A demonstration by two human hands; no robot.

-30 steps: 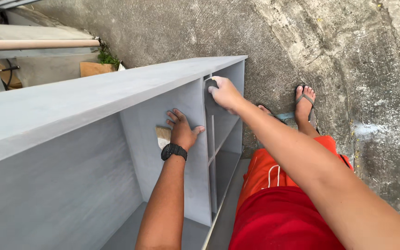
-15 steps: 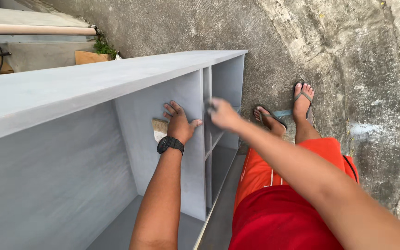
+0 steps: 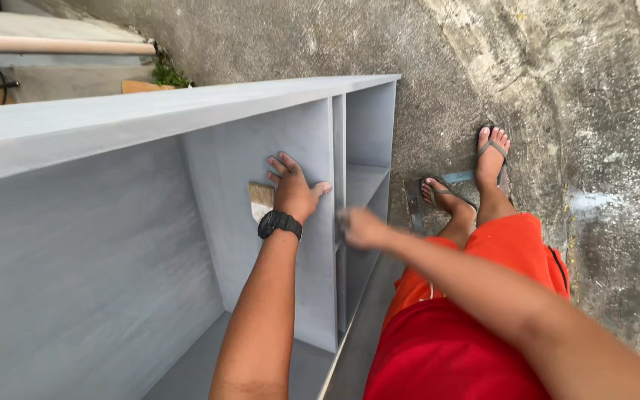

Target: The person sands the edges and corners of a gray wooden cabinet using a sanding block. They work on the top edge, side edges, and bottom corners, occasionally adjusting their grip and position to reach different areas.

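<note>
A grey-painted wooden shelf unit [image 3: 187,111] stands in front of me, split by an upright divider panel [image 3: 253,222]. My left hand [image 3: 294,189], with a black watch on its wrist, lies against that panel and holds a paintbrush. The brush's pale bristles [image 3: 261,198] show just left of the wrist, and its handle is hidden under the palm. My right hand [image 3: 361,226] is blurred with motion at the divider's front edge, beside the narrow right-hand compartments [image 3: 368,185]. Whether it grips anything is unclear.
Rough concrete floor [image 3: 557,89] lies to the right. My feet in flip-flops [image 3: 490,155] stand close to the unit, with orange shorts [image 3: 505,252] below. A wooden pole [image 3: 61,46] and a small plant [image 3: 168,74] lie behind the unit at upper left.
My right hand has slid from the top of the divider down along its front edge. My left hand with the brush has stayed on the panel. The view has shifted slightly.
</note>
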